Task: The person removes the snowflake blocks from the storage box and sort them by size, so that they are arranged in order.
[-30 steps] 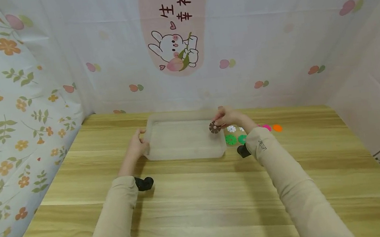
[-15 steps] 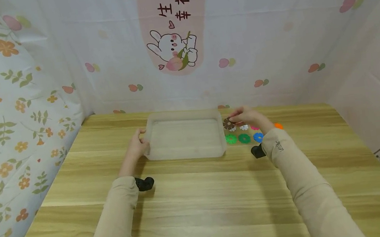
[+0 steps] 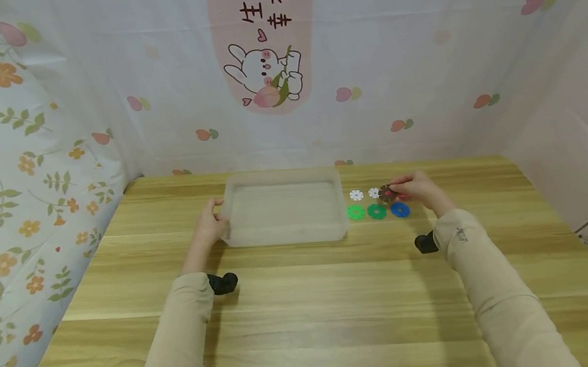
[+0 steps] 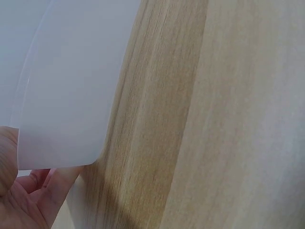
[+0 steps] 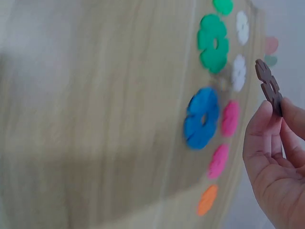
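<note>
My right hand (image 3: pixel 422 190) pinches a brown slotted flower-shaped disc (image 3: pixel 386 193) between thumb and fingers, raised above the table. In the right wrist view the disc (image 5: pixel 268 86) stands nearly edge-on. Below it lie two white discs (image 3: pixel 356 195), a light green disc (image 3: pixel 356 212), a dark green disc (image 3: pixel 377 211) and a blue disc (image 3: pixel 400 210). Two pink discs (image 5: pixel 230 118) and an orange disc (image 5: pixel 207 200) show in the right wrist view. At its left end, a translucent plastic box (image 3: pixel 285 236) is held by my left hand (image 3: pixel 212 224), fingers partly hidden under the wall.
A wood-grain table (image 3: pixel 312 323) carries everything. Behind it hangs a white printed cloth (image 3: pixel 170 88), close to the box's far side. Another floral cloth (image 3: pixel 12 202) borders the left. Black wrist devices (image 3: pixel 223 284) sit under both sleeves.
My right hand has carried the brown disc rightward, from over the box's right end to over the discs. The left hand and the box have stayed put.
</note>
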The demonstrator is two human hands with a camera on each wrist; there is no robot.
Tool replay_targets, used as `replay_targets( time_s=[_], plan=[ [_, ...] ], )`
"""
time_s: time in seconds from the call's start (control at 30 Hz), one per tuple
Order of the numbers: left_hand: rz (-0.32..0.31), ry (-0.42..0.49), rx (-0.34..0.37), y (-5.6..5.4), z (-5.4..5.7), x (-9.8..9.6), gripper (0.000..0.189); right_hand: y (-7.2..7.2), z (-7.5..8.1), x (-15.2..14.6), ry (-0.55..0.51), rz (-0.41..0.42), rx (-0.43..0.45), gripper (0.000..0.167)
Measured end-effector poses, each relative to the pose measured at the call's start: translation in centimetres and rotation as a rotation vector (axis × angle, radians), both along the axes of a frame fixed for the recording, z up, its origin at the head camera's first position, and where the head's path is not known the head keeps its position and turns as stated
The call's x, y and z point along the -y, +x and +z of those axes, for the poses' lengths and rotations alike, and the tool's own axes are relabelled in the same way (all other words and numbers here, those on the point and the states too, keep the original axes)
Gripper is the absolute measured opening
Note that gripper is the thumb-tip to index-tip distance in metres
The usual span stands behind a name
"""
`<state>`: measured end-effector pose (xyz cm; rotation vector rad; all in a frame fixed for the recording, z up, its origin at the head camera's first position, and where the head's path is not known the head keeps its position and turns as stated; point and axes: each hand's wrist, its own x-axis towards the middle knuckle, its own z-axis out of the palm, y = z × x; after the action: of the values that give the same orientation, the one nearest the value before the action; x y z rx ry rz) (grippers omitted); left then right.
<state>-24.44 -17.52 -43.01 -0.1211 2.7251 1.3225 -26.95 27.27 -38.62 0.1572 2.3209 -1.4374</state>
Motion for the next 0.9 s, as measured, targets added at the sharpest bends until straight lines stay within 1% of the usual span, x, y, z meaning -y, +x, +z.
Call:
replay_targets(
  time_s=[0.13,0.33,0.4,0.47,0.57,0.63,0.7,0.8,0.83,0.9],
  plan=[
    [-0.009,0.003,-0.001,0.0,0.0,-0.1,0.051,0.5,-0.6,-1.7,-0.042,-0.063,0.005,0.044],
    [-0.004,0.005,-0.004,0.0,0.0,-0.1,0.049,1.1,-1.5,-3.7,-0.099,-0.161,0.023,0.044],
    [-0.005,-0.001,-0.01,0.0,0.0,-0.1,0.048,1.4,-1.8,-4.2,-0.138,-0.193,0.03,0.037],
    [-0.009,-0.008,-0.02,0.0,0.0,-0.1,0.048,1.7,-2.0,-4.7,-0.181,-0.227,0.043,0.026],
    [-0.015,-0.003,-0.023,0.1,0.0,0.0,0.048,2.1,-2.4,-5.5,-0.204,-0.275,0.074,0.01],
    [-0.017,-0.002,-0.022,0.2,0.0,0.0,0.049,2.2,-2.7,-6.0,-0.189,-0.293,0.087,0.011],
    [-0.015,0.002,-0.022,0.2,0.0,0.0,0.049,2.5,-2.9,-6.2,-0.12,-0.28,0.075,0.022],
    [-0.014,0.003,-0.023,0.1,0.0,0.1,0.05,2.9,-3.1,-6.1,-0.01,-0.245,0.026,0.043],
    [-0.014,0.001,-0.024,0.1,0.0,0.1,0.05,3.1,-3.1,-6.1,0.026,-0.231,0.008,0.047],
    [-0.017,0.0,-0.021,0.0,0.0,0.1,0.051,3.3,-3.0,-5.9,0.073,-0.219,-0.019,0.048]
  ],
)
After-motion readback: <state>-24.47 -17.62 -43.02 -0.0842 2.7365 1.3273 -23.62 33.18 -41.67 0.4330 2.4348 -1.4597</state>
